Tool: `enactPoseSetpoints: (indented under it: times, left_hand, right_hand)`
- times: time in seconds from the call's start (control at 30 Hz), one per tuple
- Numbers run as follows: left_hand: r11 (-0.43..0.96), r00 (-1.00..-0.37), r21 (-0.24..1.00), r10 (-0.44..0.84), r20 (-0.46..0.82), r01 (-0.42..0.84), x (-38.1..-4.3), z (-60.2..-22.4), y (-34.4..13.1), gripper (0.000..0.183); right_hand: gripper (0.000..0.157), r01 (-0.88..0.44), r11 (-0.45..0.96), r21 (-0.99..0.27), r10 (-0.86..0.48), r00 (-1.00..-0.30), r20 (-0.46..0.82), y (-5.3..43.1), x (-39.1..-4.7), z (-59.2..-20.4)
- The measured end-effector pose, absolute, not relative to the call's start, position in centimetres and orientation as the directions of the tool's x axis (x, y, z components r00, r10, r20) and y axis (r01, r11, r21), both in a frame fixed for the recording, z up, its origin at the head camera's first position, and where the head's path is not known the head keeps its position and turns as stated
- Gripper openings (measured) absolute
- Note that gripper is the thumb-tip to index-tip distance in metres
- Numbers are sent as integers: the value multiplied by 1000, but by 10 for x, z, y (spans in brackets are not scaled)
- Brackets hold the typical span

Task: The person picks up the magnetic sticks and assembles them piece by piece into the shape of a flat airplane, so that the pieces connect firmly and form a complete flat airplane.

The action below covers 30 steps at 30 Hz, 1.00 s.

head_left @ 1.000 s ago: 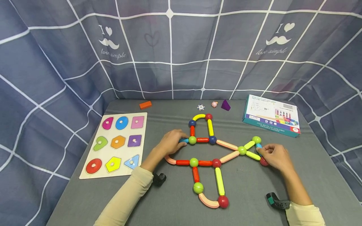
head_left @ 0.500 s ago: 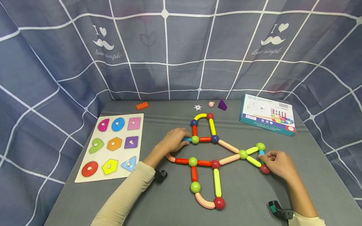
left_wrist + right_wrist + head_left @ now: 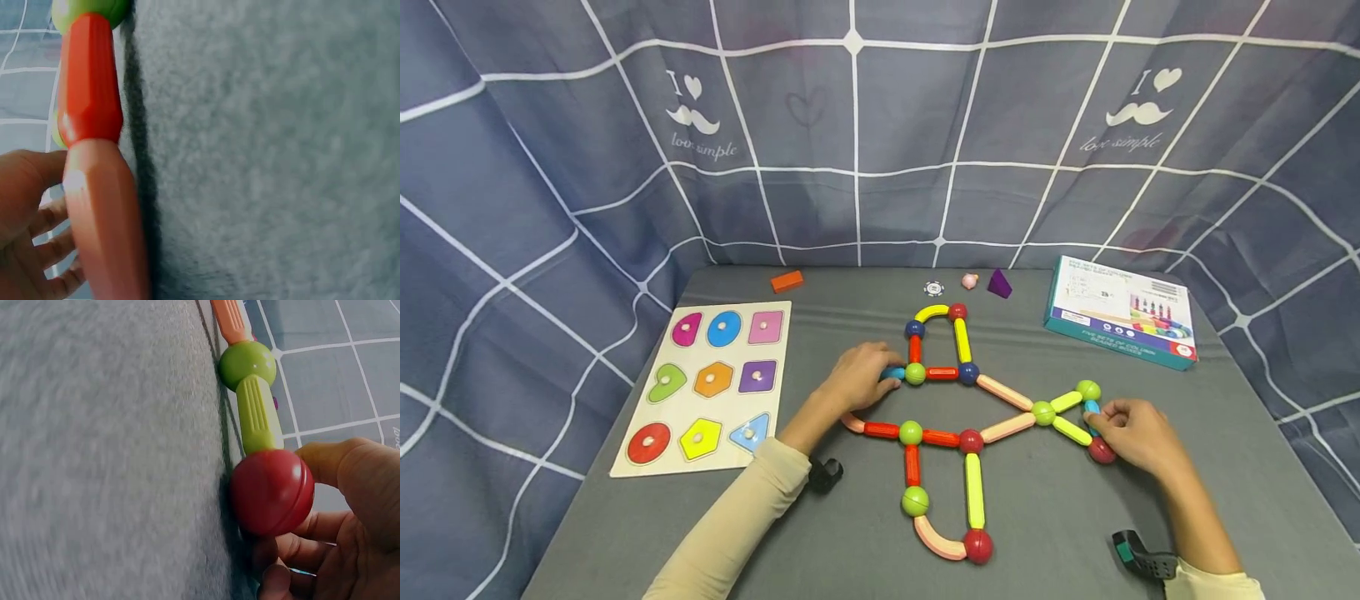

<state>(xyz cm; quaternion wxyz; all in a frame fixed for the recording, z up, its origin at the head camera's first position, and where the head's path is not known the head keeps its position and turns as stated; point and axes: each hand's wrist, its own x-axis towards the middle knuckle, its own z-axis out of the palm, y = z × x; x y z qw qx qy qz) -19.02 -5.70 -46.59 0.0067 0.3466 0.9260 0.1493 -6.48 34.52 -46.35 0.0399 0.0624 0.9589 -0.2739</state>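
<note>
Magnetic sticks and balls lie joined in a fish-like outline on the grey table. My left hand (image 3: 859, 377) pinches a blue stick (image 3: 892, 372) at the outline's left end, next to a green ball (image 3: 915, 373). Beneath that wrist a curved salmon stick (image 3: 103, 212) joins a red stick (image 3: 90, 78); it partly hides the fingers in the left wrist view. At the right end, my right hand (image 3: 1138, 432) pinches another blue stick (image 3: 1092, 407) between a green ball (image 3: 1088, 390) and a red ball (image 3: 272, 492). Yellow-green sticks (image 3: 259, 412) run from there to a middle green ball (image 3: 247, 365).
A wooden shape puzzle board (image 3: 713, 467) lies on the left. Along the back are an orange block (image 3: 787, 281), a poker chip (image 3: 933, 288), a small pink figure (image 3: 969, 281) and a purple pyramid (image 3: 999, 283). A toy box (image 3: 1120, 312) sits at back right.
The outline's right end has moved slightly toward me with my right hand. The lower loop has swung a little to the left. My left hand keeps its hold on the blue stick.
</note>
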Motion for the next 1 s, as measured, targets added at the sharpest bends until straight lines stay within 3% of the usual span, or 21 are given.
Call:
enactPoseSetpoints:
  times: [0.13,0.3,0.53,1.0]
  left_hand:
    - [695,-736,249,660,152,674,-186,-461,-41,38]
    - [671,-695,184,704,145,718,-186,-460,-15,35]
    - [706,-719,141,687,106,694,-187,-465,-7,24]
    - [696,-718,188,688,100,693,-182,-464,-15,28]
  right_hand:
    - [36,151,838,-524,107,-988,-113,344,-66,-464]
    - [36,145,837,-528,114,-989,-90,340,-69,-467]
    - [38,142,823,-550,107,-990,-94,334,-76,-469]
    - [40,142,837,-528,134,-990,-53,336,-84,-469]
